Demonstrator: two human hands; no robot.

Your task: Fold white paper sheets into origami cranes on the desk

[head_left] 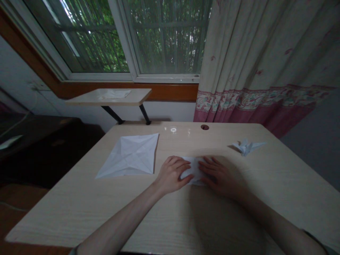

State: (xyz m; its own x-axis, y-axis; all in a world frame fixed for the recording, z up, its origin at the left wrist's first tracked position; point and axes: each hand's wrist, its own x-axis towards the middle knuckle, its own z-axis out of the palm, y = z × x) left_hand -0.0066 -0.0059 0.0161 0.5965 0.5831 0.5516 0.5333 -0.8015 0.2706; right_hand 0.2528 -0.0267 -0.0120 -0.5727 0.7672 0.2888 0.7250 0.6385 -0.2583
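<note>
A small piece of folded white paper (195, 170) lies flat on the desk, between my two hands. My left hand (174, 173) rests on its left side, with the fingers stretched out and the thumb apart near the lower edge. On its right side lies my right hand (219, 177), fingers spread and pointing left. Part of the paper is hidden beneath both hands. To the left is a larger creased white sheet (132, 154), spread out flat. A folded paper crane (246, 146) sits farther back on the right.
The pale wooden desk (111, 209) has a round cable hole (204, 127) at its back edge. A raised shelf (90, 96) on black legs stands at the back left, bearing white paper (115, 94). Behind are a window (167, 39) and a long curtain (247, 53).
</note>
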